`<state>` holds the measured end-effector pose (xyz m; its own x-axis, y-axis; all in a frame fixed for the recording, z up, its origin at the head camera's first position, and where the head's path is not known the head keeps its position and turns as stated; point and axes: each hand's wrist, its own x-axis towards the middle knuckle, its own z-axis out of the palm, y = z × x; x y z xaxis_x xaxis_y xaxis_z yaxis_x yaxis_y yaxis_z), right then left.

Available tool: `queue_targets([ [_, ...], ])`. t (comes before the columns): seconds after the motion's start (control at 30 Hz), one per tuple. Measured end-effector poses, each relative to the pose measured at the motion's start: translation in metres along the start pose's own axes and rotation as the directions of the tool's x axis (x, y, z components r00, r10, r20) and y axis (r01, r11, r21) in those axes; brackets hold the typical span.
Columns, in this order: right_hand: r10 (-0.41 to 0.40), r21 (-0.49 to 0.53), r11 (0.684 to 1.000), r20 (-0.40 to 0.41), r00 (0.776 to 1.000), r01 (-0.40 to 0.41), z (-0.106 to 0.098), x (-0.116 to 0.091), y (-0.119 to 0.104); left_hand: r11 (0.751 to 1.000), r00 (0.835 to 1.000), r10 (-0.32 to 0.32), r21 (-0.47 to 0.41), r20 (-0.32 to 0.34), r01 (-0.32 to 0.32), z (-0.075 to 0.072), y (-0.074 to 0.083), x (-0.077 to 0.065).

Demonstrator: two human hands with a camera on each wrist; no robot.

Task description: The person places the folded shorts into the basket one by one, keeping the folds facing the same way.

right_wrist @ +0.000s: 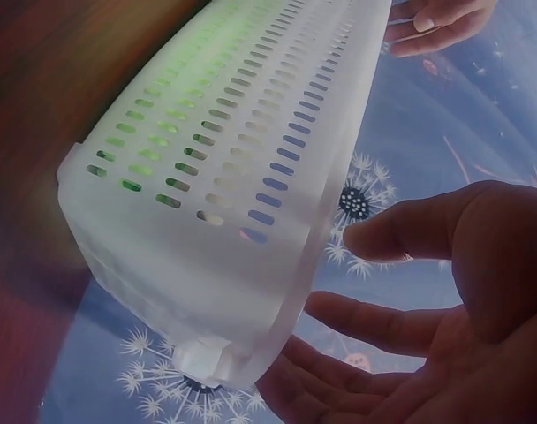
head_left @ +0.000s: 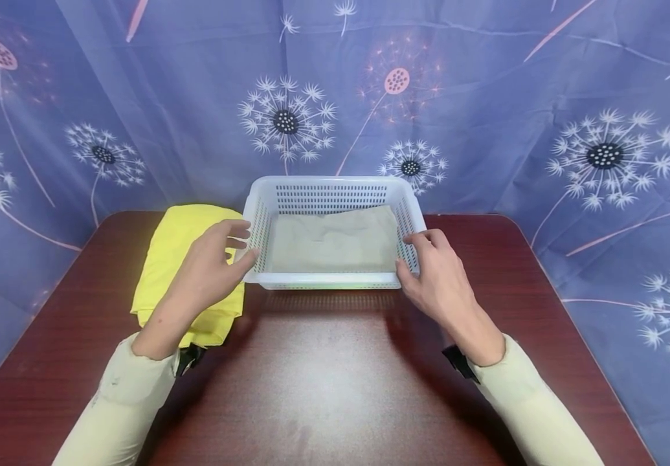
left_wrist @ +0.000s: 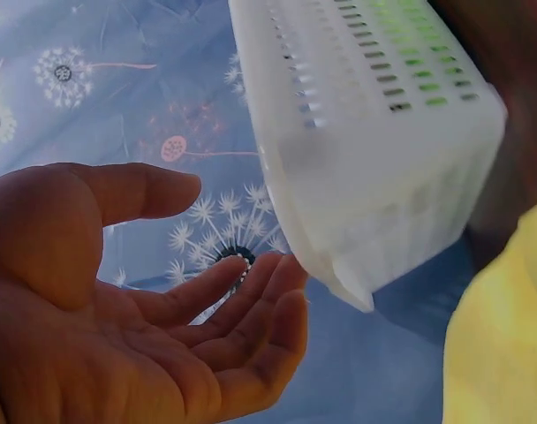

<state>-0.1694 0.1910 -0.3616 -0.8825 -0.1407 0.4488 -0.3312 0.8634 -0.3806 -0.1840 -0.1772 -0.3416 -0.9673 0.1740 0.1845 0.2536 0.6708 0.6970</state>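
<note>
A white slotted plastic basket stands on the table's far half, with a folded grey-beige cloth inside. Something green shows through its slots in both wrist views. By the basket's left end is my left hand, fingers loosely bent and thumb apart, holding nothing. My right hand is at the right end; its fingertips reach the rim and its thumb stays off the wall. Whether those fingers touch the rim, I cannot tell. A folded yellow cloth lies left of the basket, partly behind my left hand.
The dark red-brown table has rounded far corners. A blue curtain with dandelion prints hangs close behind the basket and along both sides.
</note>
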Motion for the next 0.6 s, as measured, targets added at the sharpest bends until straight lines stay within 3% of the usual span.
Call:
queue_targets([
  [0.23, -0.047, -0.001, 0.999, -0.02, 0.999, 0.047, 0.0, -0.006, 0.002, 0.998, 1.0, -0.008, 0.061, -0.028, 0.01, -0.007, -0.012, -0.009],
  [0.6, -0.142, -0.022, 0.99, -0.06, 0.988, 0.141, -0.001, -0.014, 0.007, 0.988, 0.997, -0.08, 0.132, 0.014, 0.078, -0.02, -0.031, -0.012],
])
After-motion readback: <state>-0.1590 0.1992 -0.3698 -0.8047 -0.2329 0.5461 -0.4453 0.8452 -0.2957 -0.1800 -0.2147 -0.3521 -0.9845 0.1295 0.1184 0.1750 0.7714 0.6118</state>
